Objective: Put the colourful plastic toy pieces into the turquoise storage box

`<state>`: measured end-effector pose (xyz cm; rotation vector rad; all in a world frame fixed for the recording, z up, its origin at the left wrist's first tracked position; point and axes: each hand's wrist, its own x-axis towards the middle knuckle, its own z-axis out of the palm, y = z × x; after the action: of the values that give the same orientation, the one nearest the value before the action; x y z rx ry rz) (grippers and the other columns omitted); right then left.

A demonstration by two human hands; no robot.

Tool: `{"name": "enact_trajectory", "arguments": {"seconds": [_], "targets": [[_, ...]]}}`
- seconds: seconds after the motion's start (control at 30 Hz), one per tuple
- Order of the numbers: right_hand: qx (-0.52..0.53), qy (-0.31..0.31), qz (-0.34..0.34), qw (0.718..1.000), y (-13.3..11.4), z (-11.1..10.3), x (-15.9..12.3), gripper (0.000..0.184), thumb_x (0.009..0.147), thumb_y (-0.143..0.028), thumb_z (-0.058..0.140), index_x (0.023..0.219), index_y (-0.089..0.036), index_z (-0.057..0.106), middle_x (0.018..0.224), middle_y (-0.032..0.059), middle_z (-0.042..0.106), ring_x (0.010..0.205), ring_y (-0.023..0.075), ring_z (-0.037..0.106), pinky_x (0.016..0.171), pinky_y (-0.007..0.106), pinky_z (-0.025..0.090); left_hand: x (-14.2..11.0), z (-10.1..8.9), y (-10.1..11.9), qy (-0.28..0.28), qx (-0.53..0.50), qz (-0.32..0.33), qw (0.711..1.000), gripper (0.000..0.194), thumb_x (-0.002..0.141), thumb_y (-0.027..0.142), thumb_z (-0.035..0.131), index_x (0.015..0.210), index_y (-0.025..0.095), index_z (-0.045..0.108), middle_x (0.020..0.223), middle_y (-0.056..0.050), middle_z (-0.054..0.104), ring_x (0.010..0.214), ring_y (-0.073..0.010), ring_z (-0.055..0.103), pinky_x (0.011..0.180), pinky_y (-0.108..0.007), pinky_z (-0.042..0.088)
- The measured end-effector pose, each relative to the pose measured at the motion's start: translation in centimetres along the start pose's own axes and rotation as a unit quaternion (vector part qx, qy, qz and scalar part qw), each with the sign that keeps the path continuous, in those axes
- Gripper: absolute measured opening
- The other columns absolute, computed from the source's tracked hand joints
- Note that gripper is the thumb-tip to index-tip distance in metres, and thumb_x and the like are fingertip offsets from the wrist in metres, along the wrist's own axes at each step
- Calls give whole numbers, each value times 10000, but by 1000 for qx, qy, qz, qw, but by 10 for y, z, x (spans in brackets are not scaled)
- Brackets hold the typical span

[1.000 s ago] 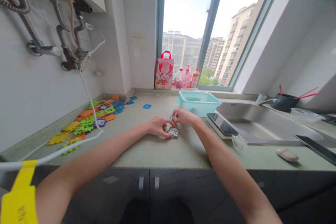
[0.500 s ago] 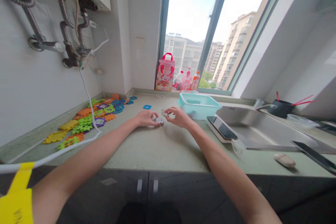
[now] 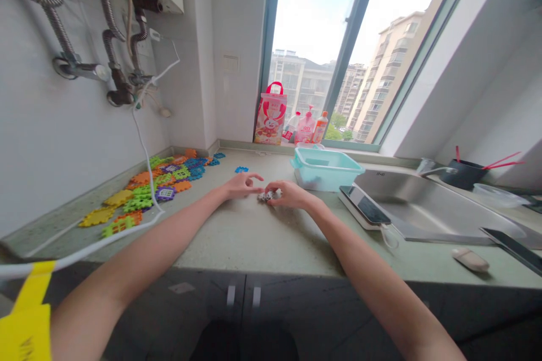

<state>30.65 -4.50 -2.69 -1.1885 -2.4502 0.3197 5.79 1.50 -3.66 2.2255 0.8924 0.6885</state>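
Observation:
My right hand (image 3: 292, 194) has its fingers curled round some small white toy building pieces (image 3: 266, 197), low over the countertop. Those fingers partly cover the pieces, so I cannot tell how many there are. On the other side, my left hand (image 3: 242, 186) has its fingers apart and nothing in them. Its fingertips reach to the edge of the white pieces; whether they touch is unclear. Just behind my left hand a blue toy piece (image 3: 241, 170) lies flat on the counter.
Many coloured interlocking pieces (image 3: 163, 180) lie at the left by the wall, crossed by a white cable (image 3: 149, 172). A turquoise basin (image 3: 328, 169) stands right of my hands. Beyond are a phone (image 3: 367, 207), a steel sink (image 3: 415, 208) and a computer mouse (image 3: 470, 259).
My left hand has let go of the white piece and its fingers have spread. The white pieces are now together at my right hand, which sits slightly lower. The view has shifted slightly.

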Motion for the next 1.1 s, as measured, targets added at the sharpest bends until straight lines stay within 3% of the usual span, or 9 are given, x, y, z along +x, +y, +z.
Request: {"name": "enact_trajectory", "arguments": {"seconds": [0.1, 0.2, 0.37, 0.5, 0.63, 0.83, 0.9, 0.97, 1.1], "targets": [[-28, 8, 5, 1000, -5, 3, 0, 333, 785, -259, 802, 1114, -236, 759, 975, 16, 741, 887, 177, 660, 847, 266, 473, 0, -6, -3, 105, -125, -34, 986, 877, 861, 875, 483, 1274, 121, 658, 577, 42, 526, 430, -115, 424, 468, -241, 304], [-53, 34, -17, 998, -12, 0, 0, 339, 793, -272, 799, 1127, -245, 751, 1030, 35, 730, 893, 184, 659, 853, 275, 478, 0, -12, -6, 166, -179, -48, 969, 931, 891, 908, 352, 1236, 97, 654, 565, 35, 503, 431, -111, 412, 457, -240, 306], [-130, 183, -42, 974, -18, -33, -8, 334, 882, -296, 705, 1214, -257, 711, 1226, 80, 698, 1126, 249, 634, 1040, 345, 450, 5, -12, -10, 137, -155, -74, 976, 920, 897, 903, 349, 1197, 95, 672, 586, 11, 547, 430, -117, 451, 447, -240, 304], [-220, 330, 92, 913, -5, -65, -20, 403, 907, -272, 621, 1306, -240, 666, 1374, 122, 634, 1295, 337, 535, 1131, 455, 388, 10, -6, -17, 79, -106, -72, 989, 928, 871, 914, 373, 1141, 88, 701, 609, -9, 592, 428, -122, 491, 461, -246, 329], [-248, 428, 200, 846, 16, -85, -32, 391, 929, -320, 581, 1303, -234, 661, 1391, 147, 615, 1272, 364, 537, 1082, 518, 424, 11, -4, -20, 68, -95, -68, 991, 951, 858, 929, 362, 1133, 87, 708, 605, -16, 606, 420, -123, 487, 466, -254, 332], [-266, 570, 147, 764, 16, -104, -44, 420, 960, -398, 551, 1347, -255, 630, 1585, 152, 412, 1381, 401, 456, 1083, 601, 419, 11, -5, -20, 68, -101, -61, 991, 989, 858, 942, 330, 1142, 79, 721, 620, -34, 629, 426, -129, 488, 482, -259, 359], [-254, 568, 110, 775, 9, -104, -44, 412, 971, -352, 523, 1359, -250, 620, 1586, 145, 410, 1379, 386, 472, 1106, 587, 414, 11, -5, -21, 65, -95, -63, 991, 1002, 859, 944, 315, 1155, 78, 725, 619, -35, 629, 430, -135, 482, 484, -266, 356], [-229, 526, 71, 816, 4, -96, -39, 390, 982, -309, 505, 1345, -243, 633, 1569, 136, 447, 1364, 356, 504, 1118, 533, 428, 11, -4, -21, 64, -71, -62, 994, 996, 877, 932, 289, 1151, 88, 741, 607, -30, 620, 439, -141, 471, 497, -274, 353], [-157, 313, -20, 936, 2, -55, -18, 347, 1011, -277, 510, 1315, -241, 671, 1329, 109, 675, 1232, 270, 620, 1103, 408, 461, 9, -4, -17, 59, 37, -40, 997, 882, 940, 851, 307, 1023, 127, 803, 506, -2, 520, 514, -171, 501, 586, -290, 367]]}}
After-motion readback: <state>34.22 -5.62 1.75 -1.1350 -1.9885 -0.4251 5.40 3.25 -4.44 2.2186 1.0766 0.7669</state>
